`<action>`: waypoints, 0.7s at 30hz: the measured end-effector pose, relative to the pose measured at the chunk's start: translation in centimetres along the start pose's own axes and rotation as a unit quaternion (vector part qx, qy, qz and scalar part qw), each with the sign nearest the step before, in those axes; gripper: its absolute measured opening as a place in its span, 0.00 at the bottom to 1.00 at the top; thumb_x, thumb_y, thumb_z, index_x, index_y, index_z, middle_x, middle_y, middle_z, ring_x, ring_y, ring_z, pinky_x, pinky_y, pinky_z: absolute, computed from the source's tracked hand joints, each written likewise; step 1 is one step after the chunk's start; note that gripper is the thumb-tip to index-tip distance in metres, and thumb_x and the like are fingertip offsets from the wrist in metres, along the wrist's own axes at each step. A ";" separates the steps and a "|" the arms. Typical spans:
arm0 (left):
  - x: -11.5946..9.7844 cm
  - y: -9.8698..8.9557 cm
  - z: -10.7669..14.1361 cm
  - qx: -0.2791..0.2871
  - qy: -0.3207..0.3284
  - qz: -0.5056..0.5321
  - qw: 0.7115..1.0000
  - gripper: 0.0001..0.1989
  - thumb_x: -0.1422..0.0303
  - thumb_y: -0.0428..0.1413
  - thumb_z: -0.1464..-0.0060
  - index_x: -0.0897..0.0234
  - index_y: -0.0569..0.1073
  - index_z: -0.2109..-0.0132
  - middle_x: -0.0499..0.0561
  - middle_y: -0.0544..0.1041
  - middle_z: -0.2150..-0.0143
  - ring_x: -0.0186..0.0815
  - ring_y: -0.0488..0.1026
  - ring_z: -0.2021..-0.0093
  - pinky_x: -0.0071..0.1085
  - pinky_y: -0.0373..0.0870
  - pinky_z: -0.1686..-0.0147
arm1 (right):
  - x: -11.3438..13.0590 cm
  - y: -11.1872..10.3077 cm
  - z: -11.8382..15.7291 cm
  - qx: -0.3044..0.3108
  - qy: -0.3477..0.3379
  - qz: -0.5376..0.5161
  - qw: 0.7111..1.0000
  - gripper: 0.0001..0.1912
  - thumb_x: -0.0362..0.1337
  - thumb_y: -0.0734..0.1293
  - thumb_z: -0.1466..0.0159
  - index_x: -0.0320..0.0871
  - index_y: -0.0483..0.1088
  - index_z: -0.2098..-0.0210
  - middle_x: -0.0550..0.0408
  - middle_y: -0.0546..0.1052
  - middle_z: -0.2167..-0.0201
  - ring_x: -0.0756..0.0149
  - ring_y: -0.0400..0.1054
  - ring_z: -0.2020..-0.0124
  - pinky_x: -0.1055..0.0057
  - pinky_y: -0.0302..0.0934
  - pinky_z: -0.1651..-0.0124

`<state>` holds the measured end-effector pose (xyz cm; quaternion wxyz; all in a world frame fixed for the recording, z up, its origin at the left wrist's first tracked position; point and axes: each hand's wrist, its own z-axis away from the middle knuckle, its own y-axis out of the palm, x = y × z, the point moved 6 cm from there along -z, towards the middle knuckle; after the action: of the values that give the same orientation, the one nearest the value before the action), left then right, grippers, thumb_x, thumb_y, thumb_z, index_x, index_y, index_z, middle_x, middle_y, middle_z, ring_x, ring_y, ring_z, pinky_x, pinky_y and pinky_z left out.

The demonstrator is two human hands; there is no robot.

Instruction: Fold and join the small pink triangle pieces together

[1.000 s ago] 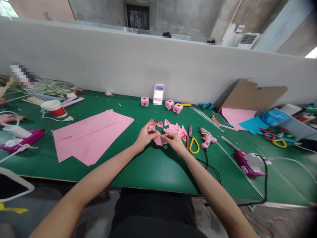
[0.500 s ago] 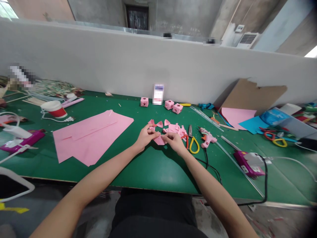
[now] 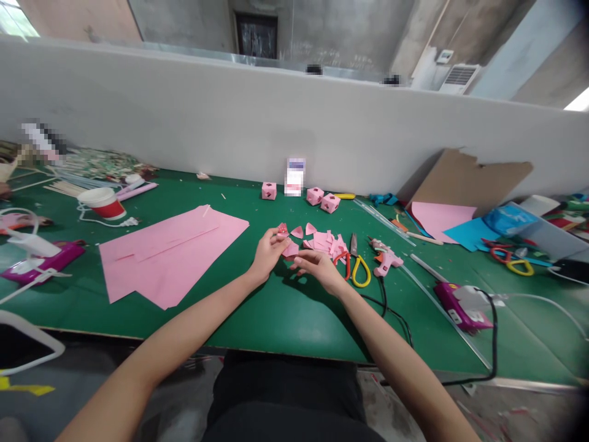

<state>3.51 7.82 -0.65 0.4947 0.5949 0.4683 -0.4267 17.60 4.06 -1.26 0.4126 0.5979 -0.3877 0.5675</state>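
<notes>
The small pink paper piece point(image 3: 291, 250) sits between my hands, pinched in the thumb and fingers of my left hand point(image 3: 267, 254). My right hand point(image 3: 319, 267) hangs loosely open just beside it, gripping nothing. Pink scraps point(image 3: 324, 242) lie just beyond my right hand, a glue gun point(image 3: 388, 261) to its right, pink sheets point(image 3: 170, 270) left of my left hand.

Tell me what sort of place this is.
Probably a craft workshop: a glue gun and pliers lie on a green table, with pink paper beside them to the left.
</notes>
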 end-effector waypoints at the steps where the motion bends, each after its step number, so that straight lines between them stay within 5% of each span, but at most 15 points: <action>1: 0.0 0.0 0.0 0.002 0.009 -0.012 1.000 0.21 0.62 0.62 0.52 0.65 0.67 0.54 0.50 0.76 0.64 0.33 0.75 0.66 0.28 0.70 0.65 | 0.0 0.1 0.0 0.003 0.000 0.008 1.000 0.21 0.51 0.72 0.45 0.44 0.76 0.59 0.48 0.79 0.60 0.64 0.74 0.63 0.72 0.67 0.65; 10: -1.8 0.4 0.9 0.013 0.134 -0.118 0.984 0.19 0.60 0.58 0.45 0.63 0.66 0.50 0.52 0.74 0.60 0.30 0.73 0.68 0.25 0.69 0.67 | -0.4 0.1 -0.3 -0.016 0.011 0.005 1.000 0.20 0.53 0.71 0.45 0.42 0.77 0.65 0.49 0.79 0.65 0.68 0.73 0.69 0.74 0.66 0.68; 16: -1.5 0.5 1.1 0.017 0.159 -0.128 0.979 0.19 0.61 0.59 0.46 0.64 0.66 0.50 0.52 0.75 0.61 0.29 0.74 0.69 0.24 0.69 0.69 | -0.6 -0.4 -0.6 -0.063 -0.009 0.007 0.998 0.20 0.53 0.74 0.50 0.42 0.71 0.73 0.56 0.76 0.76 0.70 0.70 0.76 0.75 0.64 0.74; 21: -1.9 0.7 1.4 0.018 0.169 -0.148 0.974 0.18 0.63 0.60 0.47 0.63 0.66 0.52 0.50 0.77 0.64 0.32 0.76 0.65 0.26 0.70 0.66 | -0.7 -0.4 -0.7 -0.073 -0.022 0.025 0.997 0.18 0.50 0.73 0.48 0.42 0.72 0.71 0.57 0.76 0.76 0.69 0.70 0.75 0.75 0.63 0.74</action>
<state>3.72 6.10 1.12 0.3290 0.5916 0.6198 -0.3970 17.70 4.89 -2.01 0.4319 0.5690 -0.4518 0.5344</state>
